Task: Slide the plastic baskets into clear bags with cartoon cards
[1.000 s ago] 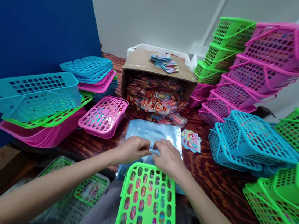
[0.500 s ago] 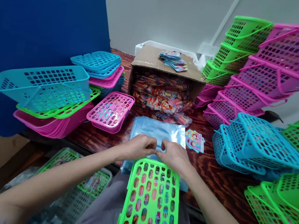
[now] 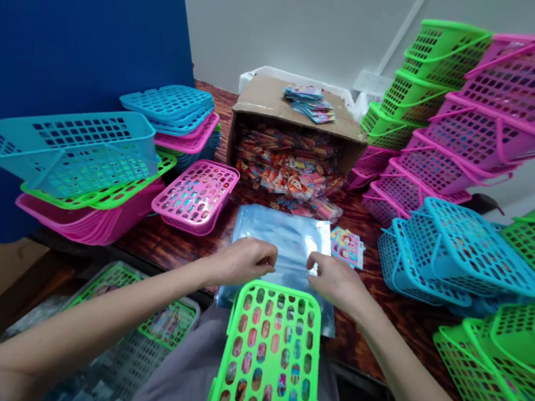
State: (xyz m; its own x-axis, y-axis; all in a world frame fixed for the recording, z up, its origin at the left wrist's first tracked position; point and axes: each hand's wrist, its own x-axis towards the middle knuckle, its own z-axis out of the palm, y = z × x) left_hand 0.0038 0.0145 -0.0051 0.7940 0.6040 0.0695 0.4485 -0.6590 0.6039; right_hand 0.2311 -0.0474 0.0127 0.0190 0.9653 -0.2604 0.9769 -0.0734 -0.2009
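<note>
A clear bluish plastic bag stack (image 3: pixel 287 233) lies flat on the dark wood-grain table. Over its left part is my left hand (image 3: pixel 245 260), fingers curled in; whatever they may pinch is too small to see. My right hand (image 3: pixel 336 278) hovers over the bags' right side, its fingers bent the same way, with a gap between the two hands. Below them, a green lidded basket (image 3: pixel 269 360) filled with colourful items rests on my lap, touched by neither hand. Small printed cards (image 3: pixel 348 247) lie just right of the bags.
Behind the bags stands an open cardboard box (image 3: pixel 261 103) of printed packets, with more cards on top. Nested baskets (image 3: pixel 91 215) and a filled pink basket (image 3: pixel 193 193) are left; tall basket stacks (image 3: pixel 486 132) and blue baskets (image 3: pixel 470 249) are right. A crate (image 3: pixel 141 355) sits low left.
My hands have parted: the right hand moved right and the left slightly left, where before their fingertips met above the green basket. The whole view has shifted a little.
</note>
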